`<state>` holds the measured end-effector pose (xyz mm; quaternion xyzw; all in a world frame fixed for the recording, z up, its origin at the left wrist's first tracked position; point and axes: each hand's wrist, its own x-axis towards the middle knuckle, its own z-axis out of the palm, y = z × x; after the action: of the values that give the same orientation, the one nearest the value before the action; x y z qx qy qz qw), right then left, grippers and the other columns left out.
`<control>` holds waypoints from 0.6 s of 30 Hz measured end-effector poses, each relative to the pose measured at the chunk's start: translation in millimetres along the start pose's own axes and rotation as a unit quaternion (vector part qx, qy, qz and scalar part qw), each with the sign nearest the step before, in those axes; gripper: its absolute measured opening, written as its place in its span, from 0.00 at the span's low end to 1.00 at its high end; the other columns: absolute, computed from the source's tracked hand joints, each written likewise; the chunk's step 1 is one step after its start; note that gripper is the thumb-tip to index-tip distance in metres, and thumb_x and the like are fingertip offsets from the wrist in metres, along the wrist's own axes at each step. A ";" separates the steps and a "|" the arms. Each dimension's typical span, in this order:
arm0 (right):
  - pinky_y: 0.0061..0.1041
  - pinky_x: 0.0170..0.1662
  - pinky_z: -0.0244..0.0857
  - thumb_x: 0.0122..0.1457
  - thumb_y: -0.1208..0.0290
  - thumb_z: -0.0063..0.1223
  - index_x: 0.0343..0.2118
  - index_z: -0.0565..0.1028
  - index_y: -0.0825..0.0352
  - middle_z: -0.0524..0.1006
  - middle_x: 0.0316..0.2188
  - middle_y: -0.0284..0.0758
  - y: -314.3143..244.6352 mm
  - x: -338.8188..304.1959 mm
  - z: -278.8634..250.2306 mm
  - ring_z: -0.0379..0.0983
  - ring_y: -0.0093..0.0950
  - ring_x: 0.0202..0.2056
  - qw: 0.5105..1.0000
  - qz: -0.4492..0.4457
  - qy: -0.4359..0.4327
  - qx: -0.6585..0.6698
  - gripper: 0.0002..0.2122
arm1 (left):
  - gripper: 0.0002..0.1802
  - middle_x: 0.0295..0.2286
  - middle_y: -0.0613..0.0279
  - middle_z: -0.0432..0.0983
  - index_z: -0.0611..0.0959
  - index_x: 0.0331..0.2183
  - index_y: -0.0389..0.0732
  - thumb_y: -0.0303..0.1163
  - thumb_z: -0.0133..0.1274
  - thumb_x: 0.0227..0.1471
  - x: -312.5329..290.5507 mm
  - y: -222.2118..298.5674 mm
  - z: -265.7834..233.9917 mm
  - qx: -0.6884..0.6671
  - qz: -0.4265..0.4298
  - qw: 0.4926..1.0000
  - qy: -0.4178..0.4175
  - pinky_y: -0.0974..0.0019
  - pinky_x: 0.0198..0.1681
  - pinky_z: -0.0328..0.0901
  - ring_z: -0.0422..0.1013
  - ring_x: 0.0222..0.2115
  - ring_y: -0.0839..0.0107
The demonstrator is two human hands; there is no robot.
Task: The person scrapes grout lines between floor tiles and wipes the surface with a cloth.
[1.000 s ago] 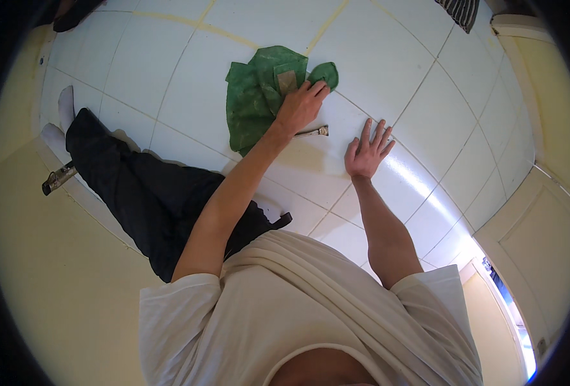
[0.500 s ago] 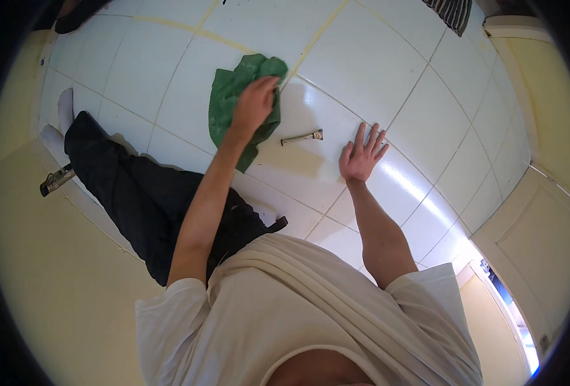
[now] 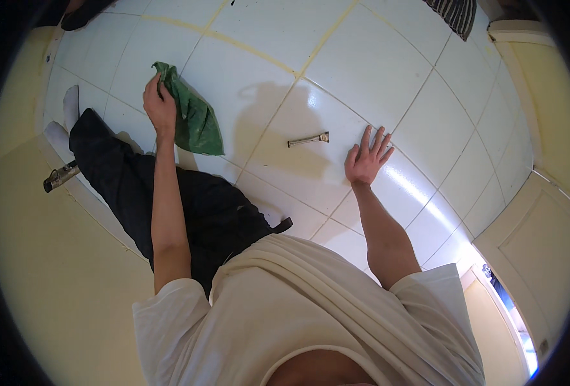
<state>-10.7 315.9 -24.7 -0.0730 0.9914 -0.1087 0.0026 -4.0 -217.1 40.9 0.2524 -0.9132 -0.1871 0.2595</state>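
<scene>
A crumpled green cloth [image 3: 197, 123] hangs from my left hand [image 3: 161, 106], which grips it by its upper edge over the floor tiles. My right hand [image 3: 364, 165] lies flat on the white tiled floor [image 3: 388, 71] with its fingers spread, holding nothing. Just left of that hand is a short, slim handled tool [image 3: 308, 139] with a wider, darker end; its exact kind is too small to make out. A soft shadow falls on the tiles between the cloth and the tool.
My legs in dark trousers [image 3: 137, 186] stretch along the left side. Behind them, a dark cylindrical object [image 3: 61, 177] sits by the pale wall [image 3: 53, 257]. Striped fabric [image 3: 457, 16] lies at the far right, and a cream door [image 3: 535, 238] stands at the right.
My left hand has pulled the green cloth leftward, and the cloth now hangs narrower instead of lying spread out. My right hand stays in place on the floor.
</scene>
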 end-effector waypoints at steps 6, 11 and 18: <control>0.63 0.72 0.25 0.63 0.61 0.43 0.73 0.57 0.57 0.46 0.75 0.47 7.4 -1.9 1.5 0.34 0.53 0.75 1.000 -0.010 0.008 -0.014 0.33 | 0.26 0.57 0.51 0.72 0.76 0.59 0.42 0.28 0.56 0.59 -43.1 101.5 31.7 -0.030 0.166 0.982 -0.083 0.49 0.61 0.60 0.66 0.58 0.49; 0.63 0.72 0.24 0.63 0.62 0.43 0.73 0.57 0.57 0.47 0.75 0.47 3.6 -1.7 0.4 0.34 0.53 0.75 1.000 -0.010 0.007 -0.003 0.33 | 0.28 0.51 0.56 0.75 0.78 0.56 0.43 0.34 0.65 0.53 -135.3 174.4 68.3 -0.201 0.262 0.863 -0.382 0.52 0.58 0.64 0.71 0.52 0.56; 0.62 0.72 0.24 0.63 0.61 0.42 0.73 0.58 0.58 0.47 0.75 0.47 3.3 1.2 -0.8 0.35 0.53 0.75 1.000 -0.010 -0.002 -0.013 0.33 | 0.23 0.45 0.56 0.74 0.77 0.51 0.40 0.34 0.63 0.54 -185.8 180.9 85.8 -0.154 0.304 0.843 -0.416 0.56 0.52 0.68 0.72 0.46 0.58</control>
<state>-12.4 319.2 -24.7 -0.0835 0.9919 -0.0956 0.0029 18.5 49.9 -12.3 -0.1826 -0.9257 -0.3248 -0.0648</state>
